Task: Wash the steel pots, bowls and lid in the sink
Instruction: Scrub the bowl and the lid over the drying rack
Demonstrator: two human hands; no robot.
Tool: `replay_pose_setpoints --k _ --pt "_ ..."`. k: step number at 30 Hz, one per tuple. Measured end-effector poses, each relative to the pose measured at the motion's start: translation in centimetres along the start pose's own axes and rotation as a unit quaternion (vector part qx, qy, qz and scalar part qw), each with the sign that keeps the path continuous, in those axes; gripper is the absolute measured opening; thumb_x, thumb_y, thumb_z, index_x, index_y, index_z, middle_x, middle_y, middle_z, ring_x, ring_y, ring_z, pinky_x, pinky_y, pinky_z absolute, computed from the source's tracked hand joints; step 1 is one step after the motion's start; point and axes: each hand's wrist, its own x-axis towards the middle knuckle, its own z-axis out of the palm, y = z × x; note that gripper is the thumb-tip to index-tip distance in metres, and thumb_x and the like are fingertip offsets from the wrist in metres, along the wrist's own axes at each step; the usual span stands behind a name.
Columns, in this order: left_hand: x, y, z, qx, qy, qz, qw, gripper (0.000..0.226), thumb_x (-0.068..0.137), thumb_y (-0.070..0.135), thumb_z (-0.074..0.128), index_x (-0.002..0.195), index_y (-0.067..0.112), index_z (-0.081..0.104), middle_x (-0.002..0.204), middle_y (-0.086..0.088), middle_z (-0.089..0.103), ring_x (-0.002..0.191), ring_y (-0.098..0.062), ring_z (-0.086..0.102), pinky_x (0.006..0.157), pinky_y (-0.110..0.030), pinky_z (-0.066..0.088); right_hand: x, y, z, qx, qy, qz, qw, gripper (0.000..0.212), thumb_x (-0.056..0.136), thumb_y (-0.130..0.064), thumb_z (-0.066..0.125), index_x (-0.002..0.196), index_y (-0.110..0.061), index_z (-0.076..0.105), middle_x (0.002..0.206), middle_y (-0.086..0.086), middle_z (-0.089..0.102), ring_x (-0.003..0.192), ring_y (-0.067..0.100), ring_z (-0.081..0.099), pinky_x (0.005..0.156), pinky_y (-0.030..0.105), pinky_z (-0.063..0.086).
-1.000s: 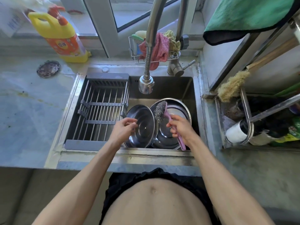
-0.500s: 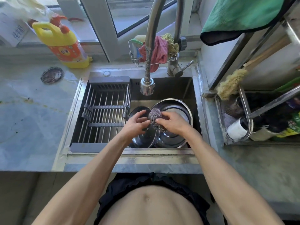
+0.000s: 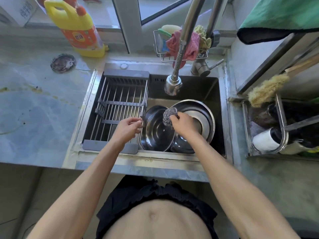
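Note:
A steel lid (image 3: 156,133) leans on edge in the sink (image 3: 195,87), its inside facing me. Behind it to the right lie stacked steel bowls or pots (image 3: 205,116). My right hand (image 3: 183,125) grips a ball of steel wool (image 3: 169,116) and holds it against the lid's upper right rim. My left hand (image 3: 127,129) hovers at the right edge of the drain rack (image 3: 119,107), just left of the lid, with its fingers loosely curled and nothing visibly in them.
The faucet head (image 3: 173,85) hangs over the sink's back. A yellow detergent bottle (image 3: 77,26) and a sink strainer (image 3: 63,62) sit on the counter at left. A wire caddy with cloths (image 3: 181,44) stands behind the faucet. At right are a shelf, a brush (image 3: 265,90) and a white cup (image 3: 265,141).
My left hand has let go of the lid and drawn left to the rack's edge. My right hand has shifted its hold to the steel wool ball.

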Motion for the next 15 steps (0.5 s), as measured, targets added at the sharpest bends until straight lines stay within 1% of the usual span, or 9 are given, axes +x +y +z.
replay_pose_setpoints --k 2,3,4,6,7,9,10,12,15 --pt "0.3 -0.1 -1.5 -0.001 0.009 0.006 1.000 0.017 0.105 0.023 0.056 0.118 0.019 0.067 0.109 -0.004 0.074 0.101 -0.021 0.070 0.076 -0.027 0.053 0.4 -1.7 0.9 0.113 -0.014 0.011 0.993 0.030 0.094 -0.037 0.047 0.097 -0.013 0.065 0.091 0.006 0.066 0.085 0.028 0.065 0.069 0.037 0.054" --pt "0.6 0.0 -2.6 0.000 0.011 0.011 1.000 0.017 0.105 0.023 0.056 0.118 0.019 0.067 0.108 -0.004 0.074 0.100 -0.020 0.071 0.076 -0.027 0.053 0.6 -2.6 1.4 0.156 -0.025 0.026 0.987 0.029 0.094 -0.036 0.049 0.096 -0.011 0.065 0.089 0.006 0.066 0.082 0.026 0.067 0.066 0.039 0.057" --pt "0.9 0.2 -3.6 0.004 0.017 0.017 1.000 0.018 0.105 0.023 0.056 0.119 0.018 0.067 0.108 -0.004 0.074 0.099 -0.018 0.071 0.074 -0.026 0.053 0.8 -3.6 1.8 0.188 -0.034 0.034 0.981 0.030 0.092 -0.036 0.050 0.095 -0.010 0.065 0.088 0.005 0.067 0.080 0.024 0.067 0.068 0.043 0.059" --pt "1.7 0.9 -6.3 0.022 0.031 0.045 0.998 0.021 0.105 0.025 0.057 0.121 0.016 0.068 0.107 -0.003 0.074 0.095 -0.014 0.070 0.072 -0.025 0.052 1.5 -5.6 2.7 0.223 -0.039 0.039 0.973 0.032 0.083 -0.042 0.051 0.091 -0.014 0.065 0.091 0.003 0.069 0.085 0.023 0.068 0.079 0.051 0.058" --pt "2.3 1.5 -8.2 0.034 0.037 0.066 0.997 0.022 0.105 0.025 0.057 0.121 0.016 0.068 0.107 -0.003 0.075 0.094 -0.013 0.070 0.075 -0.027 0.054 2.0 -7.2 3.2 0.240 -0.039 0.036 0.969 0.032 0.080 -0.045 0.051 0.090 -0.018 0.064 0.095 0.004 0.070 0.090 0.025 0.069 0.084 0.052 0.057" --pt "3.3 2.9 -10.9 0.046 0.044 0.103 0.993 0.020 0.104 0.024 0.058 0.119 0.017 0.069 0.104 -0.002 0.075 0.094 -0.013 0.070 0.083 -0.032 0.057 2.4 -9.8 3.4 0.270 -0.042 0.031 0.961 0.032 0.084 -0.043 0.052 0.099 -0.018 0.064 0.105 0.009 0.070 0.095 0.027 0.068 0.088 0.051 0.055" --pt "4.2 4.1 -13.4 0.052 0.046 0.124 0.990 0.018 0.103 0.024 0.058 0.116 0.018 0.070 0.103 -0.003 0.075 0.093 -0.015 0.071 0.082 -0.031 0.056 3.0 -12.4 3.7 0.275 -0.037 0.022 0.961 0.031 0.089 -0.041 0.051 0.103 -0.017 0.064 0.106 0.009 0.070 0.097 0.027 0.067 0.090 0.050 0.054" --pt "5.8 6.0 -16.8 0.060 0.051 0.155 0.985 0.011 0.101 0.025 0.061 0.107 0.025 0.070 0.102 -0.006 0.076 0.091 -0.018 0.071 0.081 -0.032 0.056 3.7 -16.0 3.6 0.284 -0.030 0.000 0.958 0.032 0.093 -0.040 0.048 0.107 -0.015 0.063 0.105 0.005 0.069 0.099 0.024 0.065 0.093 0.046 0.051" --pt "8.3 9.3 -22.1 0.094 0.061 0.212 0.971 0.009 0.095 0.028 0.063 0.100 0.029 0.071 0.095 -0.004 0.076 0.090 -0.023 0.073 0.090 -0.041 0.058 6.1 -22.5 4.0 0.331 -0.016 -0.021 0.943 0.031 0.099 -0.036 0.045 0.105 -0.012 0.063 0.096 0.002 0.067 0.090 0.017 0.061 0.090 0.039 0.049"
